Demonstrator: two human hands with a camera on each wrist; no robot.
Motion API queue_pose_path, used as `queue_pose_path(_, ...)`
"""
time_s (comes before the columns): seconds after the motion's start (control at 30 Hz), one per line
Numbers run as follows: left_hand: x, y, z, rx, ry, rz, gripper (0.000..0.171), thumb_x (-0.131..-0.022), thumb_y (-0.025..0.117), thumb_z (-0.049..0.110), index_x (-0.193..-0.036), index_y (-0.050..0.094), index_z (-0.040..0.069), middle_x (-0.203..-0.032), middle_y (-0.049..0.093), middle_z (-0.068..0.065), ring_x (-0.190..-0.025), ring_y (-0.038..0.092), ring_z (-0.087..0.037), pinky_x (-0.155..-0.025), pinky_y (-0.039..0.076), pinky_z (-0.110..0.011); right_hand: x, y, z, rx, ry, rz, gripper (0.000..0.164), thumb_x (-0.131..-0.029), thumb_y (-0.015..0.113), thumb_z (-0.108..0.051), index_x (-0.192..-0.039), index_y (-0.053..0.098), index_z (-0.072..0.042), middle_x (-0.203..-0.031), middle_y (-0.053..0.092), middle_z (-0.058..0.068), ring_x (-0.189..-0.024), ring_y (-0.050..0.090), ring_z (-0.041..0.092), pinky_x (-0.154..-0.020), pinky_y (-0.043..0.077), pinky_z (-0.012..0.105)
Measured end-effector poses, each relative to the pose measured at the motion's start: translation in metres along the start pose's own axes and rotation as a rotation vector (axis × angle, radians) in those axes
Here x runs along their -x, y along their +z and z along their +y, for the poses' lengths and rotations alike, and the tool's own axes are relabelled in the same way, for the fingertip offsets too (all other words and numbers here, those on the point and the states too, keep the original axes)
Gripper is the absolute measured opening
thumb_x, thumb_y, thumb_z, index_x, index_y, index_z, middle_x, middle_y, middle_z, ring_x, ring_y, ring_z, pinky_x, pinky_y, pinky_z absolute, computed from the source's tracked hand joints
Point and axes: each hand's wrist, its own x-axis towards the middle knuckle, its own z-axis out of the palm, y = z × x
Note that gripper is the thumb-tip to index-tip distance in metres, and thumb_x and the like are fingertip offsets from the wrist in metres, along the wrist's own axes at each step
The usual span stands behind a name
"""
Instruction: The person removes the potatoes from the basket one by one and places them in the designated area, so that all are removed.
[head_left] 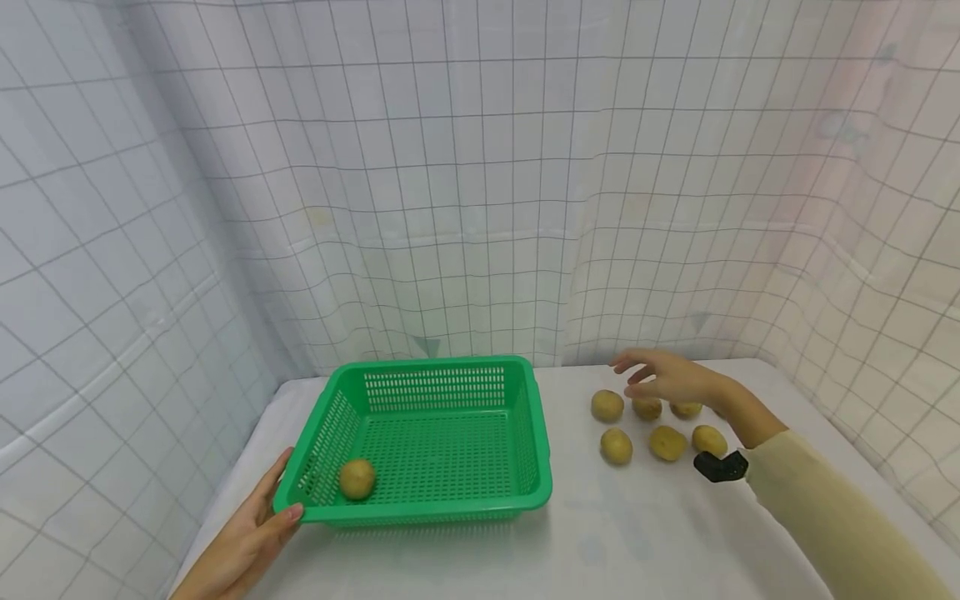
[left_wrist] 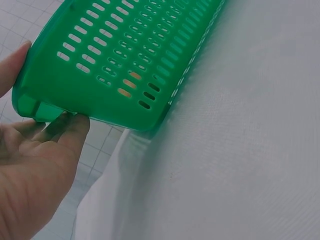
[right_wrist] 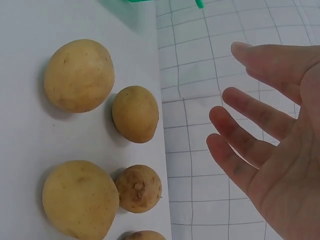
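A green plastic basket stands on the white table, and one potato lies inside it at the near left. At the basket's near-left corner my left hand grips the rim, thumb on top and fingers underneath and outside, as the left wrist view also shows. Over on the right, my right hand hovers above a group of potatoes with its fingers spread and nothing held. Below it are a potato and its neighbour to the left, another potato. In the right wrist view the fingers are apart from the potatoes.
Several more potatoes lie in two loose rows right of the basket. A white cloth covers the table. Grid-patterned white curtains hang behind and on both sides. A black band hangs at the right wrist.
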Motion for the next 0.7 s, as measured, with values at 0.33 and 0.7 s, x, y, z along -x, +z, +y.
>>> queue_pose_path(0.33,0.000,0.001,0.002,-0.011,-0.022,0.024,0.084,-0.111,0.033,-0.004,-0.159,-0.030,0.025,-0.156,-0.045,-0.018,-0.132,0.035,0.015,-0.108,0.036,-0.017,-0.015,0.007,-0.019,0.046,-0.091,-0.010,0.048,-0.101,0.069,-0.022,-0.144,0.055,-0.009,-0.138,0.059,0.011,-0.124,0.059,0.037,-0.100,0.051,0.054)
queue_pose_path(0.7,0.000,0.000,0.001,-0.008,-0.017,0.022,0.085,-0.110,0.034,-0.006,-0.159,-0.030,0.022,-0.155,-0.046,-0.019,-0.133,0.035,0.014,-0.108,0.037,-0.018,-0.032,0.012,-0.042,0.083,-0.172,-0.045,0.046,-0.099,0.069,-0.021,-0.143,0.057,-0.009,-0.134,0.061,0.008,-0.118,0.062,0.029,-0.099,0.053,0.046)
